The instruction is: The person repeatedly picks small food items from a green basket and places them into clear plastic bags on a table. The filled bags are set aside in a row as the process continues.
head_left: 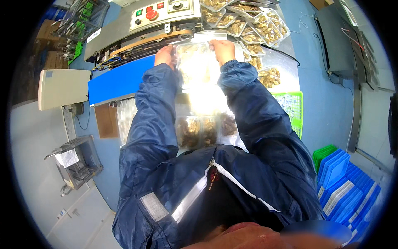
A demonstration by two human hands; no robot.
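Both my hands grip a clear plastic pack (pixel 192 62) in front of the machine, one at each side. My left hand (pixel 165 56) closes on its left edge, beside the end of the blue belt (pixel 120 80). At the right edge my right hand (pixel 224 50) has its fingers curled round the plastic. Strong glare washes out the pack's middle, so its contents are hard to make out. Closer to my body lie more clear packs (pixel 189 128) with brown and tan pieces inside.
A belt-fed machine (pixel 166 18) with a red button stands at the far left. Many filled clear trays (pixel 265 27) pile up at the far right. A green basket (pixel 297 112) of small packets sits by my right arm; blue crates (pixel 352 189) are stacked at lower right.
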